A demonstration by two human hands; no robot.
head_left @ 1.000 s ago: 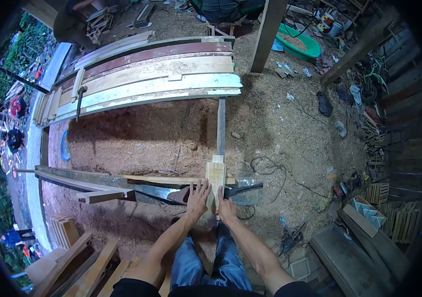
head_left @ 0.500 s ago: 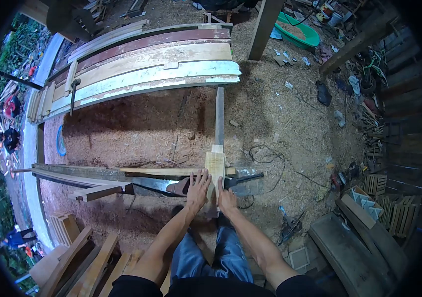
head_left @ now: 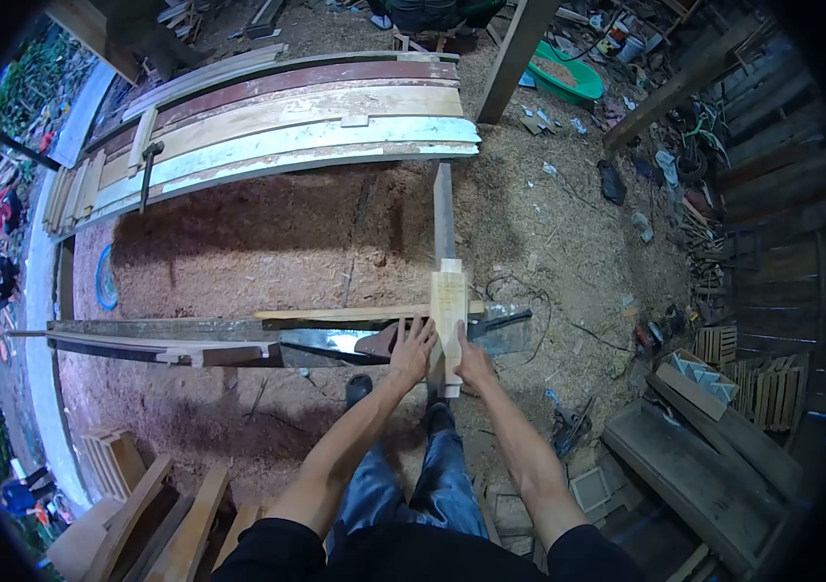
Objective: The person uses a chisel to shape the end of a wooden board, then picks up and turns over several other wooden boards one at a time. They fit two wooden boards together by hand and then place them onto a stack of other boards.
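A pale wooden block (head_left: 449, 299) with narrower stepped ends lies lengthwise away from me, across a work board. My left hand (head_left: 413, 351) rests at its left edge, fingers spread and stretched forward. On the opposite edge, my right hand (head_left: 474, 363) holds the block, thumb pointing forward along the side; its other fingers are partly hidden. Beyond the block, a long grey board (head_left: 443, 213) reaches towards the far bench. Just left of my left hand lies a handsaw (head_left: 335, 339) with a brown handle. A pale strip of wood (head_left: 355, 312) runs behind the saw.
Planks cover a long bench (head_left: 287, 121) ahead, with a clamp (head_left: 148, 177) at its left. A green basin (head_left: 568, 82) stands behind a post (head_left: 515, 58). Wood pieces (head_left: 180, 529) lie at lower left; a dark trough (head_left: 684, 485) sits at lower right. Sawdust covers the ground.
The view has shifted slightly, and my hands and the block appear further right. More of the block's near end shows, and my hands lie along its sides.
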